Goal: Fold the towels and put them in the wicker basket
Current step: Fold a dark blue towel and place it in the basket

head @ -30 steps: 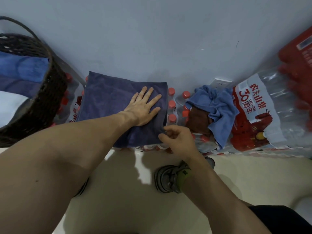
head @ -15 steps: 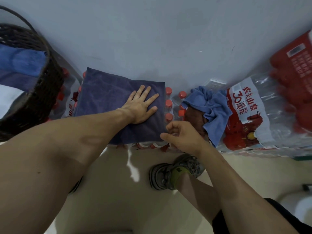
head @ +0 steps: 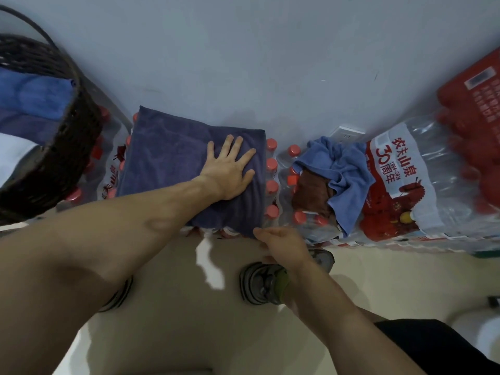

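Currently: wicker basket (head: 67, 147) far left, folded blue towels inside. Dark purple towel (head: 173, 158) spread on the shrink-wrapped bottle pack (head: 270, 185); left hand (head: 230, 169) flat on it, fingers straight and splayed. Right hand (head: 281, 244) at towel's near right corner, fingers curled, seemingly pinching the edge. Crumpled blue towel (head: 341, 171) and brown towel (head: 311, 196) lie further right.

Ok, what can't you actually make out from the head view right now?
- wicker basket: cut off by the left edge, so how many towels it holds is unclear.
- right hand: its fingertips are hidden behind the hand, so any grip on the dark towel is unclear.
- brown towel: partly covered by the blue towel.
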Motion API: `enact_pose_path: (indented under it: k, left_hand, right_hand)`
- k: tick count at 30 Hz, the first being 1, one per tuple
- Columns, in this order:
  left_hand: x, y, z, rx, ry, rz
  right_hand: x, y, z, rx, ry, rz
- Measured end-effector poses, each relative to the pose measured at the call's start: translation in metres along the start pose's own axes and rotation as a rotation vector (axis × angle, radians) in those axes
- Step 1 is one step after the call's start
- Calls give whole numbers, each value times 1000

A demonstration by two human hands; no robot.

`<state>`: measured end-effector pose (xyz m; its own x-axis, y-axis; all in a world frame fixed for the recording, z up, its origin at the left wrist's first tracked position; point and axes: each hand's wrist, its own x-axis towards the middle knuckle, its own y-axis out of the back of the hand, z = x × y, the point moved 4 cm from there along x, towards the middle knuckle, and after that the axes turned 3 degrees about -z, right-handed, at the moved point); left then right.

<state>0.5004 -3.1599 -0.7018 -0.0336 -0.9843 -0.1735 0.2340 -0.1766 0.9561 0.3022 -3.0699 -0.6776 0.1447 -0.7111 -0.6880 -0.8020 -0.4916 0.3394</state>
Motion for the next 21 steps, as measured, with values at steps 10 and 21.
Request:
enact_pose_path:
  k: [10,21]
  left_hand:
    - [36,6,16,65,-206,21]
    - [50,5,16,68,-155,88]
  right_hand:
    - [8,-4,10,204,188,199]
    - [-7,-2,15,523,186,590]
